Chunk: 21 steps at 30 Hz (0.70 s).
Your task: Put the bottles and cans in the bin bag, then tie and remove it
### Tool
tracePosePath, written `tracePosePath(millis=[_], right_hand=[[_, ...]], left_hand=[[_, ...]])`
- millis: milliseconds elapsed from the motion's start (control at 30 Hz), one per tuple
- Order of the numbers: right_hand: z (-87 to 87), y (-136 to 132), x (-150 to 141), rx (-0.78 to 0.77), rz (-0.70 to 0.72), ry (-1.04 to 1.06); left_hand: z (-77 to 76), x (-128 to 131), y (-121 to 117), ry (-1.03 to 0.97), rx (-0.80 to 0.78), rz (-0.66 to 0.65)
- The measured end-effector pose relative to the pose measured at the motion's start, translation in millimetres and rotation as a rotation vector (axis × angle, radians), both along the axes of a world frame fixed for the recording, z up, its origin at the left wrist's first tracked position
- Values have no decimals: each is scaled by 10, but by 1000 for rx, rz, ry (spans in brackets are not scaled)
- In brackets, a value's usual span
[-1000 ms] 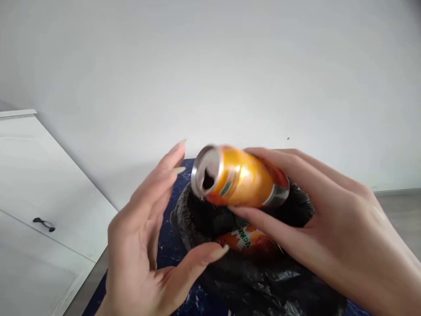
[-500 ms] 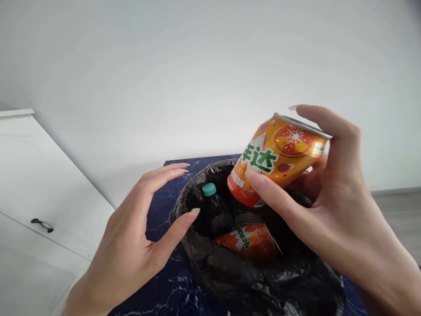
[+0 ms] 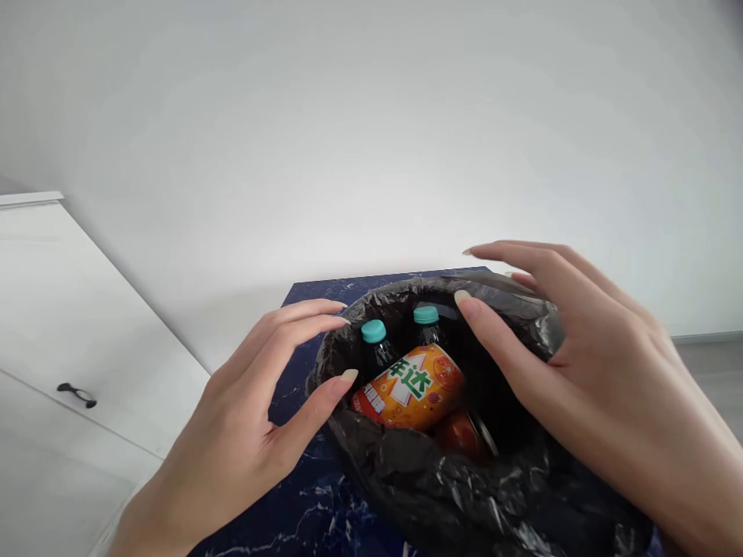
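Inspection finds your right hand (image 3: 597, 348) released: thumb and fingers stand apart over the far right side of the bag (image 3: 476, 495), with nothing between them. Half a second ago that hand held the upper can (image 3: 415, 391) tilted above the mouth; the can now lies on its side inside, label up, partly over the lower can (image 3: 461, 435). This means its placing in the bag is done, and 2 cans are now visible there. Your left hand (image 3: 249, 410) is likewise empty, fingers curved at the left rim; whether it touches the plastic, you cannot tell from this view. Behind the upper can stand 2 teal-capped bottles, the left bottle (image 3: 378, 357) and the right bottle (image 3: 430, 334), the latter's cap now exposed where the held can had covered it. The bag sits on the blue table (image 3: 325, 499).
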State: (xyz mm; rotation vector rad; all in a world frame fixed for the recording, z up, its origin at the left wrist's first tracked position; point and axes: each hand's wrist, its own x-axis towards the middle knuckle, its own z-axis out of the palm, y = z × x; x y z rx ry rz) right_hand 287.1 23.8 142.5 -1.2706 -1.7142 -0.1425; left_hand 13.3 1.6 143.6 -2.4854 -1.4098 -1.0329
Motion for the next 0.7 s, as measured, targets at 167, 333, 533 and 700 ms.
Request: tracePosePath(millis=[167, 333, 533, 700], right_hand=[[34, -29, 57, -49, 84, 46], [-34, 258, 275, -211, 103, 280], [-254, 772, 582, -400, 65, 347], [-314, 811, 669, -532, 147, 398]], left_hand=[[-9, -44, 24, -88, -66, 108], [-175, -211, 237, -325, -497, 227], [-369, -325, 546, -698, -1100, -55], [-271, -268, 574, -892, -1052, -133]])
